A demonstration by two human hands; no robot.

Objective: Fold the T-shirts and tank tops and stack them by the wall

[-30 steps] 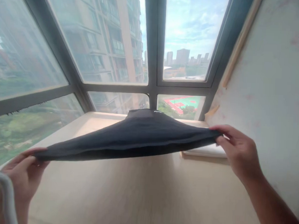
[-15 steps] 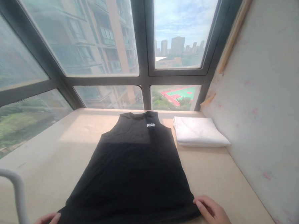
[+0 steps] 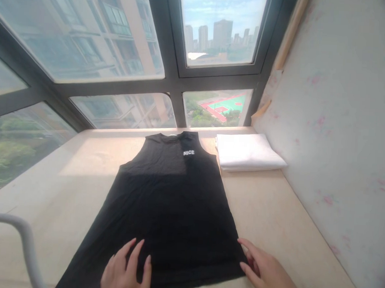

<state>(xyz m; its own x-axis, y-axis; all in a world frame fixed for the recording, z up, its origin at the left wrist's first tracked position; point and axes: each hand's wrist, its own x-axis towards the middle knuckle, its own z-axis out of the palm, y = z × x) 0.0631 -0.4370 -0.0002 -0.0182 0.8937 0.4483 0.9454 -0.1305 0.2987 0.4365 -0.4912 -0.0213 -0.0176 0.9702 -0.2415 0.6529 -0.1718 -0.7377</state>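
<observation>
Black tank top [image 3: 170, 207], beside folded white cloth [image 3: 247, 152]: we find it flat, unfolded; left hand [image 3: 125, 268] over it, fingers spread; right hand [image 3: 266, 268] at its edge, thumb and forefinger apart.

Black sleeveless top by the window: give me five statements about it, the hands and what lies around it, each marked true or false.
1. The black sleeveless top lies spread out on the pale surface. True.
2. The folded white cloth lies to the right of the top. True.
3. The white print on the chest reads COOL. False: it reads NICE.
4. The left hand is over the lower part of the top. True.
5. The right hand is on the white cloth. False: it is at the top's lower right edge, apart from the cloth.
</observation>
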